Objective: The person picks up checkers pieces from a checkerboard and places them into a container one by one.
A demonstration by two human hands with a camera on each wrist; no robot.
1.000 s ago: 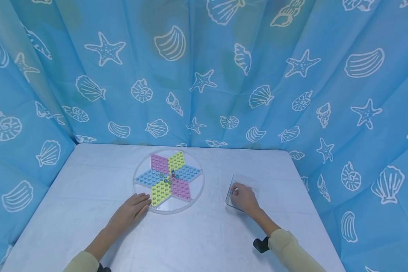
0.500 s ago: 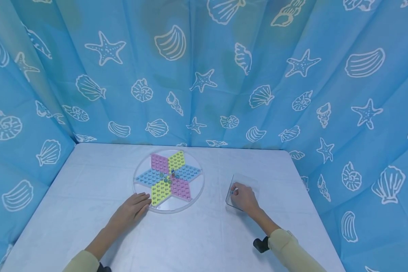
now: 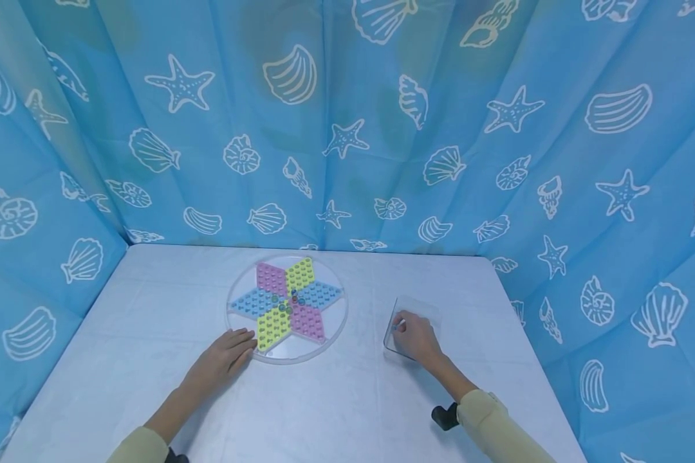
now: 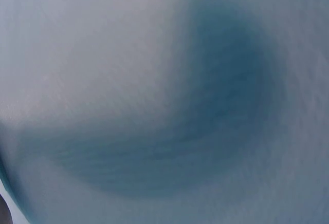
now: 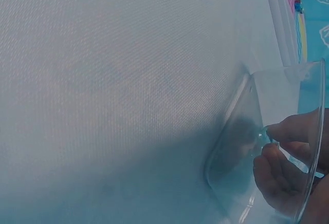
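My right hand [image 3: 416,335] reaches into a clear plastic box [image 5: 251,88] on the right of the table. In the right wrist view, its thumb and fingertips pinch a small greenish glass marble [image 5: 263,133], seen through the box wall. My left hand [image 3: 222,357] lies flat with fingers extended, fingertips at the near-left rim of a round clear Chinese checkers board [image 3: 330,337]. The board bears a star of pink, yellow and blue points full of holes. Several marbles [image 3: 289,310] sit around its middle. The left wrist view holds only blurred cloth and shadow.
A white cloth covers the table [image 3: 347,399]. Blue curtains [image 3: 347,90] with white shell and starfish prints rise behind it and on both sides. The board stands left of the box, with a stretch of tablecloth between them.
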